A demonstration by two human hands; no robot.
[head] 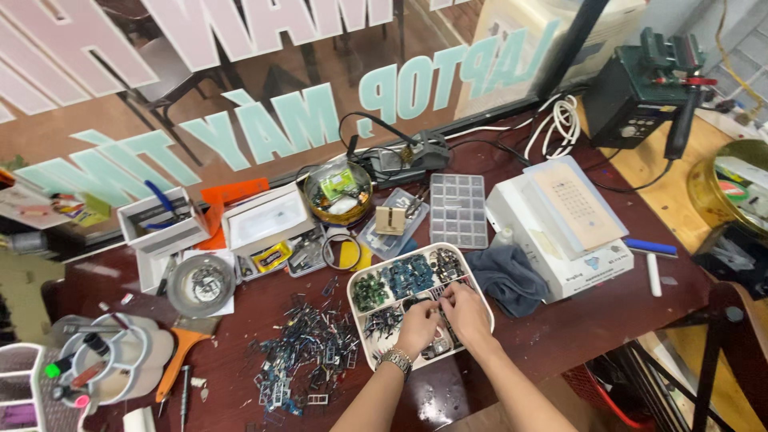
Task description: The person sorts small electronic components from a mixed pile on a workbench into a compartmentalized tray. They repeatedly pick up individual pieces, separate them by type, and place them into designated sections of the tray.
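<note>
Both hands work over the white divided tray (362, 332) of small phone parts — left hand (418, 326) and right hand (466, 314) seemingly pinching one tiny piece between fingertips, close together for control.

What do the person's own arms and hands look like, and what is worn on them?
Both forearms are bare, with no sleeves in view. The left hand has a silver metal link watch around its wrist. The right hand wears nothing visible, no glove and no band. Any rings are too small to tell.

Glossy dark wood table (608, 320) – matt white plastic tray (362, 282), soft grey cloth (508, 276).
</note>
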